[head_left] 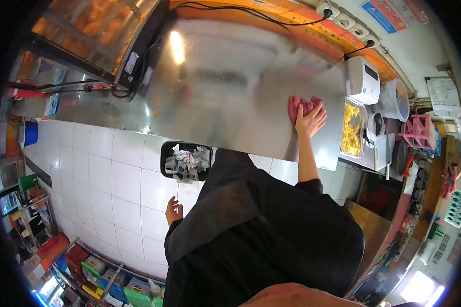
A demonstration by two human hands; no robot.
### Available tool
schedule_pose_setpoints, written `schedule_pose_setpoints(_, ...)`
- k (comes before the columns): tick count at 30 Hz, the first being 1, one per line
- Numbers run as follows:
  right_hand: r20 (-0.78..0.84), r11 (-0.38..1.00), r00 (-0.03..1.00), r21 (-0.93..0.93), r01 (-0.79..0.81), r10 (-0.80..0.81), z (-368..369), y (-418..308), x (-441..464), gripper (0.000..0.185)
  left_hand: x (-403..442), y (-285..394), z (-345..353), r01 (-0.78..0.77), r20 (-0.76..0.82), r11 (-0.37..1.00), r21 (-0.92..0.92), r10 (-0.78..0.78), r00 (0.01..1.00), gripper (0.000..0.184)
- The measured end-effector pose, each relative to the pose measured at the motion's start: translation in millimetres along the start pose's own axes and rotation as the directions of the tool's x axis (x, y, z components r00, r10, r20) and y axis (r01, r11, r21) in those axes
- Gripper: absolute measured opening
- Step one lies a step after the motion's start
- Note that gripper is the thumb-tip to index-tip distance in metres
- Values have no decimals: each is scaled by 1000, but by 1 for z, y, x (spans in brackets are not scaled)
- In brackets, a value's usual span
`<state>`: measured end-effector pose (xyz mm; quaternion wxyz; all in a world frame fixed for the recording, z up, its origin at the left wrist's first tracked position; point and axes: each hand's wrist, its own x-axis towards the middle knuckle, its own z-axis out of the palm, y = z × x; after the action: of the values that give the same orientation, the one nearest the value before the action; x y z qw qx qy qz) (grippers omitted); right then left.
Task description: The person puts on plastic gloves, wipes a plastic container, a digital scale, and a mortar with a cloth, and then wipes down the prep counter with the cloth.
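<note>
My right hand presses down on a crumpled dark pink cloth near the right end of a stainless steel table. The cloth bunches out beyond my fingers, and the part under the palm is hidden. My left hand hangs at my side over the tiled floor, holding nothing, with its fingers loosely bent and apart. Nearest to that hand is a black bin filled with crumpled paper and plastic. A few orange-brown crumbs lie on the left part of the steel surface.
A glass display case with fried food stands at the upper left. Along the right are a white device, a clear container of yellow food and a pink basket. Cables run along the wall. Shelving with boxes stands behind me.
</note>
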<state>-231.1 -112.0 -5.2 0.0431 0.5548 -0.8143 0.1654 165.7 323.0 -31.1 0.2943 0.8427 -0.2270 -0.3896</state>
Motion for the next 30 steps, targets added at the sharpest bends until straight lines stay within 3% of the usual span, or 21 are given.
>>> schedule_pose_setpoints(7, -25, 997, 997, 27, 71, -70, 53, -23, 119, 80, 36, -8, -2, -22, 31, 1000, -9, 22, 999, 51)
schedule_pose_setpoints(11, -51, 996, 995, 24, 84, -82, 83, -29, 197, 75, 51, 11, -2, 47, -32, 999, -23, -48, 998, 48)
schedule_pose_setpoints(13, -29, 999, 999, -37, 40, -41, 92, -33, 239, 74, 60, 35, -3, 26, -40, 999, 45, -24, 999, 47)
schedule_pose_setpoints(15, -44, 1000, 999, -7, 7, -7, 101, -38, 289, 74, 62, 85, -5, 101, -72, 993, 56, -97, 993, 45)
schedule_pose_setpoints(17, -69, 951, 951, -44, -306, 302, 109, -50, 336, 72, 66, 77, 2, 152, -114, 988, -32, -154, 981, 44)
schedule_pose_setpoints(21, 58, 932, 947, -201, -300, 317, 120, -50, 404, 65, 51, 52, 15, 116, -69, 988, 105, -109, 992, 45)
schedule_pose_setpoints(23, 190, 1000, 982, 1, 1, -1, 122, -52, 414, 57, 45, 14, 25, 302, -9, 953, 3, -302, 953, 48)
schedule_pose_setpoints(25, 79, 987, 985, -46, 157, -153, 139, -44, 415, 53, 51, 10, 30, 395, 59, 916, -75, -391, 918, 48)
schedule_pose_setpoints(26, 127, 982, 974, -11, 189, -186, 135, -48, 408, 52, 54, 8, 32, 442, 93, 891, -109, -433, 896, 48)
schedule_pose_setpoints(27, 128, 965, 956, 31, 262, -264, 132, -57, 401, 51, 54, 6, 30, 332, 124, 943, 16, -332, 935, 47)
schedule_pose_setpoints(29, 82, 891, 889, 114, 440, -450, 123, -81, 380, 52, 56, 10, 24, 170, 92, 983, 74, -177, 980, 45)
schedule_pose_setpoints(30, 56, 827, 831, 156, 540, -554, 131, -87, 372, 51, 59, 7, 20, 173, 80, 981, 85, -179, 981, 45)
